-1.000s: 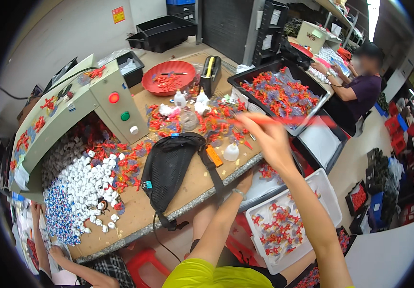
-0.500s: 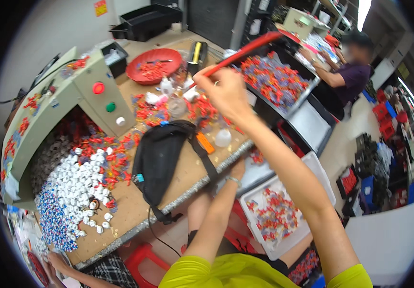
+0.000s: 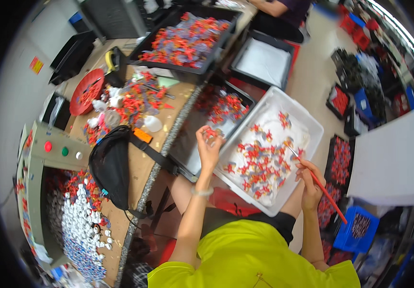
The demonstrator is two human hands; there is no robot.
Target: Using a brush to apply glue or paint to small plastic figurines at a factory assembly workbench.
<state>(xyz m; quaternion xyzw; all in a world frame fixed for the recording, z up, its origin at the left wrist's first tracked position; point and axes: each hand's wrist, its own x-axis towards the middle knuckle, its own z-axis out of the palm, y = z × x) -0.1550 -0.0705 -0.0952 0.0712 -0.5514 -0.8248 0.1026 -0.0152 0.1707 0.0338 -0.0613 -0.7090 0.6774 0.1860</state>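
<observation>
My right hand (image 3: 311, 185) grips a slim paintbrush (image 3: 331, 199) with a red handle. Its tip points into the white plastic tray (image 3: 264, 113) across my lap. Many small red and grey-purple plastic figures (image 3: 259, 163) lie scattered in that tray. Beside the tray's left edge, my left hand (image 3: 208, 151) is raised with its fingers closed on a small red plastic figure (image 3: 210, 134). Just beyond this hand is a dark tray (image 3: 245, 93) holding more red and purple pieces, partly under the bench edge.
On the workbench (image 3: 142, 180) at left lie a black waist bag (image 3: 111, 163), a red plate (image 3: 77, 98) and a machine (image 3: 58, 141) with heaped white parts. A large black bin (image 3: 132, 57) of pieces stands beyond. A blue basket (image 3: 351, 237) sits at right.
The view has turned right. My right hand has come from above the bench to the right side of the white tray, bringing the brush. My left hand now shows with a red figure.
</observation>
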